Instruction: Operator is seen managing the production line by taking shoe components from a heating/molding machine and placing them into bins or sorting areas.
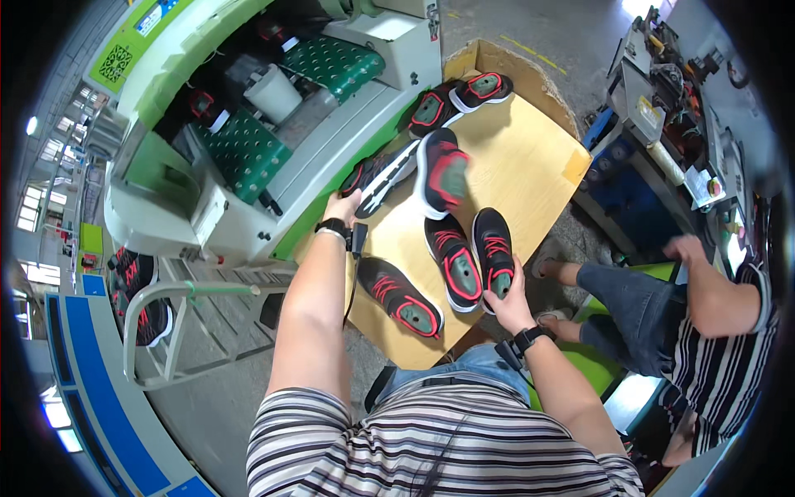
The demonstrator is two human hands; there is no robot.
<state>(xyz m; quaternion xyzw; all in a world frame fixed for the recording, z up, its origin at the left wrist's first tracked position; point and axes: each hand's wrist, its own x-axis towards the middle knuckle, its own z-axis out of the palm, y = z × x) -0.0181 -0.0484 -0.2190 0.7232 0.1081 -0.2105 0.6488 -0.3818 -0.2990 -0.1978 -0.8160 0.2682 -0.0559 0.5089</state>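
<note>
My left hand is closed on the heel end of a black and red sneaker, tipped on its side with its white sole showing. At the near right of the tan tabletop, my right hand grips the heel of another sneaker. Right beside that one stands a similar sneaker, toe pointing away. A slightly blurred sneaker leans between my hands, its red-edged opening toward me. Nearer me lies a sneaker set at a slant. Two more, a sneaker and a sneaker, sit at the far end.
A green and white machine with perforated green plates borders the table's left side. Below it stands a metal rack, with shoes beyond. A co-worker sits at right near a cluttered workbench. Cardboard edges the table's far end.
</note>
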